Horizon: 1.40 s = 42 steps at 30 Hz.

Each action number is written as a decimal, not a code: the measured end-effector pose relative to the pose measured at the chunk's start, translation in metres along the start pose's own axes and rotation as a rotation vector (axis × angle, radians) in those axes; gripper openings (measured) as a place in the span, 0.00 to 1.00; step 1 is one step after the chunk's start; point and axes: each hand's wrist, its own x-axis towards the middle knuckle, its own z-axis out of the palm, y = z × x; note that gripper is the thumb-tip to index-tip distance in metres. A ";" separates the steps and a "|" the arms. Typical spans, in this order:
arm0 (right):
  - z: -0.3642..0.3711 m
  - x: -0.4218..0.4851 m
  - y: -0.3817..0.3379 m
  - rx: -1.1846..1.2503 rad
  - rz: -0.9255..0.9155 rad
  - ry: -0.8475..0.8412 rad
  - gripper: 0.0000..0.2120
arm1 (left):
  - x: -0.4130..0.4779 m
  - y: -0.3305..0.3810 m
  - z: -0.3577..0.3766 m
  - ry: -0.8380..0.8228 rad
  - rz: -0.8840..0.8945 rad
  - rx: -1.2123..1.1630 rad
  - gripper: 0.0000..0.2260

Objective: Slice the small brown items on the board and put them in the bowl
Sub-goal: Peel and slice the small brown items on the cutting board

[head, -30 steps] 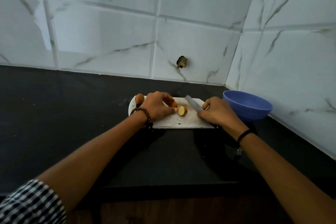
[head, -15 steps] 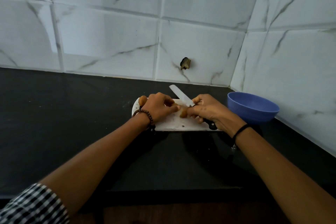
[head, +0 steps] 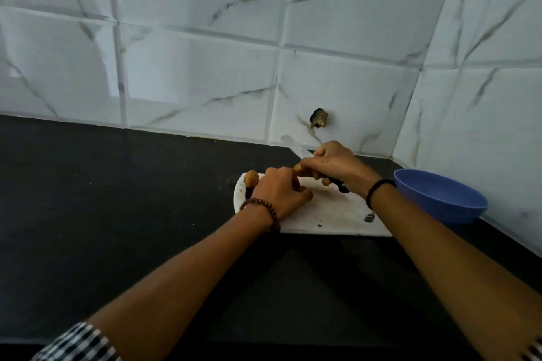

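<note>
Black handle clamped in my curled fingers, my right hand (head: 334,164) holds the knife (head: 294,149) over the far edge of the white board (head: 331,214), its pale blade slanting up and left toward the tiled wall (head: 205,67), and a small brown piece (head: 297,168) sits against that hand's fingertips. My left hand (head: 278,193) rests knuckles-up on the board with its fingers curled under, and I cannot tell whether they grip anything. One whole brown item (head: 251,177) lies at the board's far left corner, just beside my left hand, and the blue bowl (head: 440,199) stands to the board's right.
</note>
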 end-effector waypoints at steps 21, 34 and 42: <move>0.002 -0.011 0.016 0.063 -0.003 0.134 0.06 | 0.001 0.001 -0.002 -0.168 0.179 -0.101 0.15; -0.015 -0.081 0.043 -0.124 0.022 0.105 0.09 | -0.004 0.000 -0.006 -0.201 0.108 -0.198 0.08; -0.002 -0.100 0.035 -0.480 -0.150 0.121 0.14 | -0.005 0.003 -0.005 -0.147 0.121 -0.197 0.08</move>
